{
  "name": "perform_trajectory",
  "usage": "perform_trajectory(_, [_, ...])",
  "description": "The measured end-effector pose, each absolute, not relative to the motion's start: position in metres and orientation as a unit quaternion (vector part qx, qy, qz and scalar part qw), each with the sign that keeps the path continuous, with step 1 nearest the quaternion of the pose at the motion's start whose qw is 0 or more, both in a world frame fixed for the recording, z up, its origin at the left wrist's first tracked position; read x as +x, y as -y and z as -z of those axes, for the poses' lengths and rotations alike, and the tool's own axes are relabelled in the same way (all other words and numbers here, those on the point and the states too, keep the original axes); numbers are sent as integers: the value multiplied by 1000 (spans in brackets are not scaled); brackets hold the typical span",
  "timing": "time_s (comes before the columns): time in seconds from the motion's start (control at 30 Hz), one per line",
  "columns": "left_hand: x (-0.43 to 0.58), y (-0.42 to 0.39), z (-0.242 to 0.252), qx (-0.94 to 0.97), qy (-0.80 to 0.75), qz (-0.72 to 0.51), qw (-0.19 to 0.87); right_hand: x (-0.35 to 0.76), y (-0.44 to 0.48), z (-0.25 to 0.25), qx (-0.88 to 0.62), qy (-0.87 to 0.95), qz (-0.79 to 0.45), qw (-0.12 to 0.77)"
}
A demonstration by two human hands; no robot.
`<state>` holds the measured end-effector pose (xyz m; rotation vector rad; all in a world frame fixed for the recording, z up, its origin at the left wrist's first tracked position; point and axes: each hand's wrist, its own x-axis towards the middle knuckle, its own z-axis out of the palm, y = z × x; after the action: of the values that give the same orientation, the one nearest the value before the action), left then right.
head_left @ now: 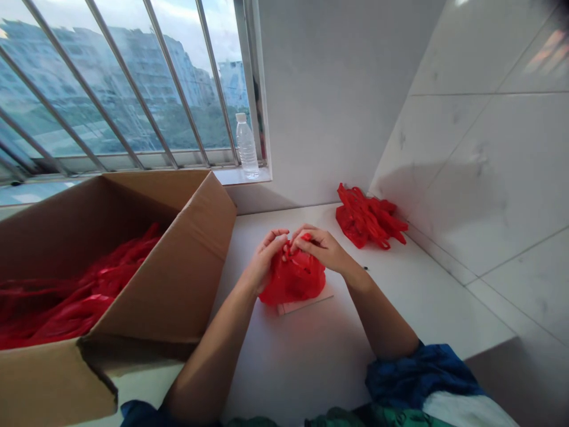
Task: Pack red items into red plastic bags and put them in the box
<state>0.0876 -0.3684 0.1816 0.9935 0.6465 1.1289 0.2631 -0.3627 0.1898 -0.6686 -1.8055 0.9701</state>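
In the middle of the white table, a red plastic bag (pixel 296 279) bulges between my two hands, its top gathered up. My left hand (pixel 268 256) grips the upper left side of the bag, thumb and fingers closed on the plastic. On the upper right, my right hand (pixel 320 246) pinches the bag's top, with a bit of red showing between thumb and fingers. Under the bag lies a flat, pale rectangular piece (pixel 306 305), partly covered. What the bag holds, if anything, is hidden.
An open cardboard box (pixel 178 279) with red plastic bags (pixel 111 279) inside stands at left. More red bags (pixel 368 216) lie heaped by the tiled wall (pixel 480 178). A clear bottle (pixel 247 148) is on the sill of the barred window. A tiny dark object (pixel 365 268) lies at right.
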Motion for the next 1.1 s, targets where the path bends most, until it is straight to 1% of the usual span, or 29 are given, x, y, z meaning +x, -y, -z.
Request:
perform_trajectory(0.07, [86,369,-180,494,-293,-508,642,267,364,-192,-293,767,-309,479])
perform_trajectory(0.1, [86,369,-179,523,-299,-505,619,268,364,-192,-305,767,-286,487])
perform_trajectory(0.17, [86,368,-177,577,-318,-496,566,268,365,-190,-323,755,-279,497])
perform_trajectory(0.23, [86,368,-176,622,-344,-503,492,267,367,-188,-329,750,-277,503])
perform_trajectory(0.3, [86,368,-177,647,-370,-515,424,266,370,-188,-323,763,-249,502])
perform_trajectory(0.33, [87,368,-178,653,-377,-518,405,266,372,-189,-319,772,-228,501])
perform_trajectory(0.4, [87,371,-181,654,-370,-515,414,267,375,-190,-310,790,-184,496])
perform_trajectory(0.47, [89,374,-185,628,-343,-512,475,269,377,-191,-306,801,-148,493])
perform_trajectory(0.57, [91,376,-185,540,-318,-520,580,275,382,-188,-313,807,-101,490])
perform_trajectory(0.6, [91,374,-183,511,-320,-531,596,277,384,-185,-317,807,-86,490])
perform_trajectory(0.67, [89,367,-175,469,-337,-565,589,284,392,-176,-326,802,-68,496])
perform_trajectory(0.77, [79,349,-156,427,-378,-638,518,300,406,-153,-349,778,-101,513])
perform_trajectory(0.9, [61,329,-127,368,-428,-706,428,323,426,-117,-394,726,-223,518])
perform_trajectory(1.0, [52,330,-110,365,-453,-715,389,340,437,-98,-430,684,-312,499])
perform_trajectory(1.1, [42,341,-98,407,-478,-682,376,359,441,-89,-430,649,-432,456])
